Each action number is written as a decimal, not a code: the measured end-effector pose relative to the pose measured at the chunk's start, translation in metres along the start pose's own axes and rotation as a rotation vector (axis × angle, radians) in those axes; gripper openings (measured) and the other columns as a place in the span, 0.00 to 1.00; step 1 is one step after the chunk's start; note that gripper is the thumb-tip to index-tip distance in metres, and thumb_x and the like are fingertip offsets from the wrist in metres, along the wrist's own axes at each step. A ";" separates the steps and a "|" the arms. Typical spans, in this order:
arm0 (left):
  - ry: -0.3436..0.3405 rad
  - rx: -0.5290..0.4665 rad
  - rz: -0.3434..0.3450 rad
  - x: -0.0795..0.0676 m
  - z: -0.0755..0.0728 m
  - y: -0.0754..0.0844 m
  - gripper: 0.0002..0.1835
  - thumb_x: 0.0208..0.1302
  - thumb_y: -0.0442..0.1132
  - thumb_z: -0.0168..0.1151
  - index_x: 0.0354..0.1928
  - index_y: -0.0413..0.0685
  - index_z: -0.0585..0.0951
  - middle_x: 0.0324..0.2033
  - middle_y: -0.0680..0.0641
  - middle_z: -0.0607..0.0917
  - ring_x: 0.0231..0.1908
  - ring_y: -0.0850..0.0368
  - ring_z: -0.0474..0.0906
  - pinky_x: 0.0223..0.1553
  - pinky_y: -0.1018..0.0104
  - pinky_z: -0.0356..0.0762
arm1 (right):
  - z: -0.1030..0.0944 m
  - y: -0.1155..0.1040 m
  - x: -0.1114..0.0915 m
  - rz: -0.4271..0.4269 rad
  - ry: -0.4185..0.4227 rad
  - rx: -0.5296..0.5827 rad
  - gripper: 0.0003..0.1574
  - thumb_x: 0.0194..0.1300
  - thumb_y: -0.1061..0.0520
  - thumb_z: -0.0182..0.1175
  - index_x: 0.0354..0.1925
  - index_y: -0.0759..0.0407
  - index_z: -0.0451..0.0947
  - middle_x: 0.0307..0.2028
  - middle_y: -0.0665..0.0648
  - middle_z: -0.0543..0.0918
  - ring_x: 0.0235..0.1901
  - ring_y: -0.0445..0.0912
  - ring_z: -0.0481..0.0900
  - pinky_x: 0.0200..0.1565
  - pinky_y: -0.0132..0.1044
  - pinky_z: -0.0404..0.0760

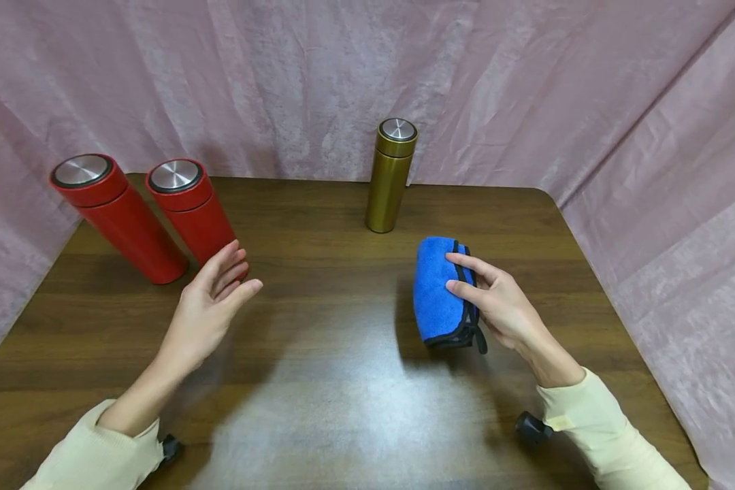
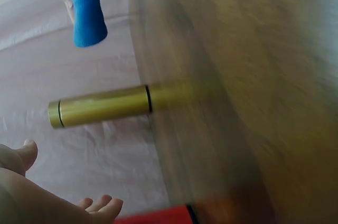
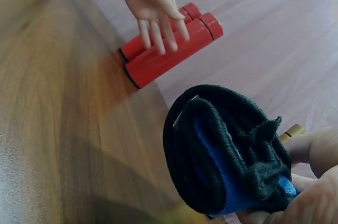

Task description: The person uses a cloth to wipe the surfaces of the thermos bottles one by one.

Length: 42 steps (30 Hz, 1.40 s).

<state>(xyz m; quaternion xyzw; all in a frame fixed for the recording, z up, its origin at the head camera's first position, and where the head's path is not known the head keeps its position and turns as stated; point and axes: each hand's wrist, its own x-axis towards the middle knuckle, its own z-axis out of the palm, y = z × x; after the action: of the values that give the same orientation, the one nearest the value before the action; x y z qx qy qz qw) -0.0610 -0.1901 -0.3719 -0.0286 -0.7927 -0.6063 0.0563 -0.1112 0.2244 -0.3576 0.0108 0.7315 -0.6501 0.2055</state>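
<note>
My right hand (image 1: 505, 306) pinches a folded blue towel (image 1: 436, 292) with black edging, raised a little above the table. In the right wrist view the towel's rolled end (image 3: 222, 155) shows its dark layers. My left hand (image 1: 205, 306) is held with its fingers extended and nothing in it, in front of the nearer red thermos bottle (image 1: 190, 211). Whether it touches that bottle is hard to tell. A second red thermos bottle (image 1: 122, 218) stands to the left. Toward the back, a gold thermos bottle (image 1: 390, 180) stands upright beyond the towel.
The brown wooden table (image 1: 318, 306) carries the bottles, and a bright glare lies on its front middle. Pink curtains (image 1: 318, 88) hang along the back and right sides. Each sleeve has a dark wrist device, such as the right one (image 1: 533, 429).
</note>
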 end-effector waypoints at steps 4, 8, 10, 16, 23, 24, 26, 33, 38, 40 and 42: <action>0.066 0.049 -0.022 -0.009 -0.016 -0.004 0.38 0.73 0.35 0.66 0.79 0.39 0.59 0.73 0.36 0.67 0.70 0.46 0.68 0.63 0.78 0.70 | -0.003 0.001 -0.001 0.005 0.010 -0.016 0.38 0.77 0.58 0.61 0.79 0.55 0.61 0.80 0.63 0.52 0.71 0.62 0.65 0.62 0.58 0.77; 0.153 0.090 -0.065 -0.013 -0.027 -0.007 0.39 0.73 0.37 0.66 0.79 0.41 0.58 0.73 0.37 0.66 0.70 0.50 0.68 0.63 0.79 0.70 | -0.006 0.002 -0.002 -0.001 0.014 -0.025 0.39 0.76 0.56 0.61 0.79 0.55 0.61 0.79 0.64 0.53 0.71 0.62 0.65 0.61 0.56 0.78; 0.195 0.105 -0.086 -0.012 -0.032 -0.008 0.40 0.73 0.37 0.66 0.79 0.42 0.58 0.74 0.37 0.66 0.71 0.50 0.68 0.63 0.79 0.69 | -0.007 0.002 -0.003 -0.003 0.013 -0.020 0.39 0.76 0.56 0.62 0.79 0.55 0.61 0.79 0.64 0.54 0.70 0.62 0.66 0.60 0.55 0.79; 0.263 0.125 -0.104 -0.001 -0.039 -0.016 0.43 0.72 0.38 0.66 0.81 0.43 0.53 0.77 0.39 0.61 0.74 0.47 0.63 0.66 0.77 0.66 | -0.010 0.003 -0.005 -0.001 0.014 0.000 0.39 0.76 0.56 0.62 0.79 0.55 0.60 0.79 0.64 0.55 0.70 0.62 0.66 0.59 0.54 0.81; 0.293 0.076 -0.113 0.021 -0.038 -0.027 0.47 0.71 0.36 0.67 0.82 0.47 0.49 0.79 0.41 0.58 0.76 0.45 0.58 0.74 0.58 0.61 | -0.011 0.003 -0.006 0.007 0.018 0.010 0.40 0.76 0.56 0.62 0.79 0.55 0.59 0.78 0.65 0.56 0.69 0.64 0.67 0.59 0.55 0.80; 0.297 0.070 -0.108 0.024 -0.037 -0.029 0.47 0.70 0.36 0.67 0.82 0.47 0.50 0.78 0.41 0.58 0.76 0.45 0.59 0.75 0.55 0.61 | -0.012 0.003 -0.006 0.007 0.018 0.011 0.40 0.76 0.56 0.62 0.79 0.56 0.59 0.78 0.65 0.56 0.69 0.64 0.68 0.59 0.54 0.81; 0.315 0.049 -0.092 0.032 -0.035 -0.033 0.47 0.69 0.34 0.68 0.82 0.48 0.51 0.77 0.41 0.61 0.75 0.46 0.61 0.75 0.54 0.61 | -0.012 0.003 -0.006 0.007 0.016 0.011 0.40 0.76 0.57 0.62 0.79 0.56 0.59 0.78 0.65 0.57 0.69 0.64 0.68 0.58 0.53 0.81; 0.386 0.002 -0.018 0.048 -0.032 -0.040 0.47 0.63 0.30 0.72 0.79 0.53 0.58 0.69 0.47 0.71 0.65 0.54 0.72 0.67 0.65 0.70 | -0.011 0.000 -0.005 0.005 0.015 -0.005 0.39 0.76 0.57 0.62 0.79 0.55 0.60 0.78 0.65 0.57 0.69 0.64 0.68 0.61 0.57 0.78; 0.416 0.050 0.013 0.054 -0.028 -0.037 0.42 0.63 0.32 0.74 0.75 0.52 0.64 0.61 0.52 0.76 0.55 0.59 0.77 0.56 0.72 0.76 | -0.012 -0.001 -0.005 0.002 0.013 -0.004 0.39 0.76 0.57 0.61 0.79 0.55 0.60 0.78 0.65 0.58 0.69 0.64 0.68 0.60 0.57 0.79; 0.429 0.071 0.015 0.055 -0.027 -0.037 0.39 0.62 0.32 0.74 0.73 0.51 0.66 0.58 0.53 0.78 0.52 0.61 0.78 0.53 0.74 0.77 | -0.013 -0.001 -0.005 0.004 0.016 -0.005 0.39 0.76 0.58 0.62 0.79 0.55 0.60 0.77 0.64 0.58 0.68 0.63 0.69 0.58 0.54 0.81; 0.441 0.083 0.015 0.056 -0.026 -0.037 0.37 0.62 0.32 0.74 0.71 0.50 0.69 0.56 0.53 0.79 0.50 0.63 0.79 0.52 0.75 0.77 | -0.013 -0.001 -0.005 0.003 0.016 -0.004 0.39 0.76 0.58 0.61 0.79 0.55 0.60 0.77 0.64 0.59 0.68 0.63 0.69 0.57 0.52 0.83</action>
<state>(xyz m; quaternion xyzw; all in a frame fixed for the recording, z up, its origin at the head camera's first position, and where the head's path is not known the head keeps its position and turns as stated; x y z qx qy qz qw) -0.1194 -0.2266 -0.3937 0.1010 -0.7851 -0.5644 0.2341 -0.1109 0.2379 -0.3543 0.0168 0.7345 -0.6480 0.2009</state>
